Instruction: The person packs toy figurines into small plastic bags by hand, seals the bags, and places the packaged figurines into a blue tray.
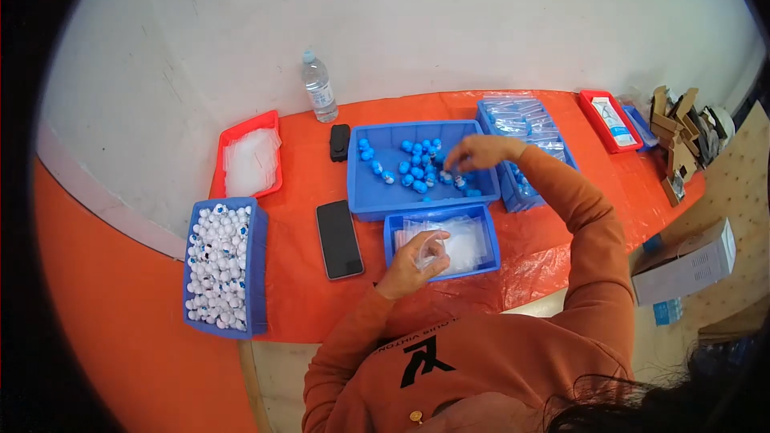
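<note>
Currently, a clear bag (pixel 433 252) is pinched by the left hand (pixel 406 269).
Right hand (pixel 484 154) is held at blue balls (pixel 416 172); grip cannot be told.

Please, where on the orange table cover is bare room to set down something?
Bare cover lies between the phone and white-ball bin, and between the bag bin and right red tray. Crowded: the middle, with blue-ball tray, small tray, left hand and right hand.

Upside-down lettering (pixel 417 336) is running across the sweatshirt (pixel 517 353), apparently spelling "LOUIS VIHTON", beside a bold black emblem (pixel 421 361). The bottle (pixel 320 90) and carton (pixel 686 265) are bearing print too small to read.
</note>
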Motion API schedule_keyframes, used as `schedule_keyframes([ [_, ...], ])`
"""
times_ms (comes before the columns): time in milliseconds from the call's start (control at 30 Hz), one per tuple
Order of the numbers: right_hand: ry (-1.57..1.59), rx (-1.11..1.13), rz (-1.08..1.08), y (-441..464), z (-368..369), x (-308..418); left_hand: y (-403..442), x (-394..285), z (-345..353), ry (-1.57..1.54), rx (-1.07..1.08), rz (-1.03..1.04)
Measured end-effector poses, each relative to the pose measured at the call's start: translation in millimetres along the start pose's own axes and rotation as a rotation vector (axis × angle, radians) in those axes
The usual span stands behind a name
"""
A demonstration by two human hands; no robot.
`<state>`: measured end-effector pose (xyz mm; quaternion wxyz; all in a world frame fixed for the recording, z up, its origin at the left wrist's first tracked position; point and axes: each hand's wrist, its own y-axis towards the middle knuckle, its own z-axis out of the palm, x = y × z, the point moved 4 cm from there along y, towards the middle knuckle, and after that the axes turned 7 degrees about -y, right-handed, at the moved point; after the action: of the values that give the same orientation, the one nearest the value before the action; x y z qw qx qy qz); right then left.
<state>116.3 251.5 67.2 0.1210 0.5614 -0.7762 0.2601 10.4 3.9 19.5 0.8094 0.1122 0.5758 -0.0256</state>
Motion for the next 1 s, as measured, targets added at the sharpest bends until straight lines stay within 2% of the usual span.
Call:
schedule_keyframes([
  [200,-0.263,-0.241,0.054,1,-12,-3,-1,6,-7,-0.011,-0.022,0.004],
  [333,-0.941,-0.265,0.063,11,22,-9,-1,1,-6,-0.066,-0.058,-0.002],
  [500,-1.155,-0.378,0.013,18,51,-27,0,7,-7,-0.074,-0.105,-0.043],
  [700,-1.056,-0.389,-0.063,12,54,-23,0,11,-3,-0.075,-0.139,-0.052],
  [833,-0.363,-0.463,-0.097,-11,19,0,3,17,-6,0.01,-0.127,-0.034],
  [900,0.193,-0.4,-0.163,-32,5,49,8,16,-5,0.031,-0.157,-0.043],
  [933,0.193,-0.403,-0.16,-37,7,62,10,14,-6,0.053,-0.187,-0.054],
  [1000,0.745,-0.26,-0.257,-41,18,80,14,11,-7,0.098,-0.251,-0.076],
])
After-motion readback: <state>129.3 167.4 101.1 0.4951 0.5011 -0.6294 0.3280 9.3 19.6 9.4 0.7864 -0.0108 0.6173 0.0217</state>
